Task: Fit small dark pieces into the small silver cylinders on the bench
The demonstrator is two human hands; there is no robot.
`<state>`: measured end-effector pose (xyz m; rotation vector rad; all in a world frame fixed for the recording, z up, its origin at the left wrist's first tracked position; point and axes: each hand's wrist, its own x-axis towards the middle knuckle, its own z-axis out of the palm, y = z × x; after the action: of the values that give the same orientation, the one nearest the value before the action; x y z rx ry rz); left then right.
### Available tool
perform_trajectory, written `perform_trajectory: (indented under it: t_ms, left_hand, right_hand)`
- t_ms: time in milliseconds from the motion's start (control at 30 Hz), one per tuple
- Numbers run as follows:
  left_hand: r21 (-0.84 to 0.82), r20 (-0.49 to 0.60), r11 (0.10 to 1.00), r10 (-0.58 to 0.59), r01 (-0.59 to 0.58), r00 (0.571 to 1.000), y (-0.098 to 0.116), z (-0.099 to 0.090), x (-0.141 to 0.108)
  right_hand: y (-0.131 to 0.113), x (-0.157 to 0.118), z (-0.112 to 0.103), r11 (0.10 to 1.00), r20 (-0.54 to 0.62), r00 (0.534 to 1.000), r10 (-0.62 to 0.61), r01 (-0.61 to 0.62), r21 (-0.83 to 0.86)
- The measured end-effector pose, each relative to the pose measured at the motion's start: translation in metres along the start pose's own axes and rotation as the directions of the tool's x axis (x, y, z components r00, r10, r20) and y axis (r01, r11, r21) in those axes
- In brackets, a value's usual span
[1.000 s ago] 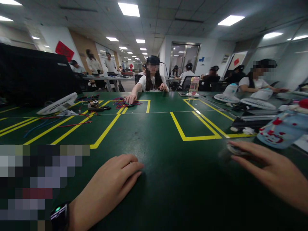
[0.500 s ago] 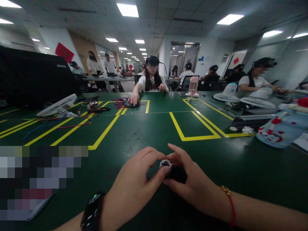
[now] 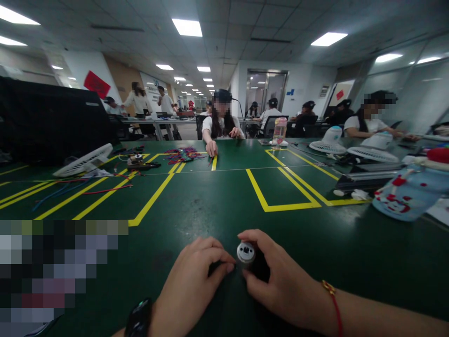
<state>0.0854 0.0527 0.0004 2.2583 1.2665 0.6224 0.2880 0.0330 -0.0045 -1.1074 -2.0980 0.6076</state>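
Between the thumb and fingers of my right hand (image 3: 277, 274) is a small silvery metal cylinder (image 3: 245, 252). It stands roughly upright, and its round top face shows a central opening and small holes. My left hand (image 3: 201, 269) is just to the left of the cylinder, thumb and index fingertips pinched together. Whatever may be between those fingertips is too small or hidden to make out. Both hands are low over the green tabletop (image 3: 196, 215).
Yellow tape (image 3: 291, 207) marks the table. Across it, a co-worker's hand (image 3: 211, 149) is beside a tangled wire pile (image 3: 184, 155). White fans (image 3: 372, 147) and a blue snowman-patterned container (image 3: 403, 194) stand right. Left are red and blue wires (image 3: 105, 191) and a dark monitor-like panel (image 3: 52, 121).
My left fingertips have come off the cylinder and moved slightly left and down. The cylinder's top face now shows fully. The co-worker's hand has moved right, off the wire pile.
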Motion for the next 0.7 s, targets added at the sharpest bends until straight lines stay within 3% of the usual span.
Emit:
perform_trajectory:
  t_ms: [133,267,433,533,700]
  left_hand:
    - [-0.015,-0.003,0.999,0.038,-0.038,0.999,0.001,0.003,0.002]
    - [0.027,-0.009,0.998,0.059,-0.059,0.998,0.005,-0.009,-0.003]
    - [0.352,-0.01,0.924,-0.152,0.146,0.988,0.006,-0.024,-0.022]
    - [0.297,0.058,0.945,-0.161,0.137,0.985,0.005,-0.022,-0.024]
    - [0.097,0.062,0.995,-0.018,0.012,0.998,0.012,-0.012,-0.009]
  right_hand:
    - [-0.004,0.0,-0.001,1.0,0.036,0.999,-0.007,0.007,-0.001]
    - [-0.006,0.001,-0.002,1.0,0.056,0.998,-0.007,0.006,0.007]
    - [-0.004,0.003,-0.002,1.0,0.065,0.998,0.0,0.0,-0.002]
    - [-0.003,0.003,-0.001,1.0,0.068,0.998,-0.01,0.009,0.009]
    - [-0.004,0.003,0.0,1.0,0.061,0.998,-0.018,0.017,0.007]
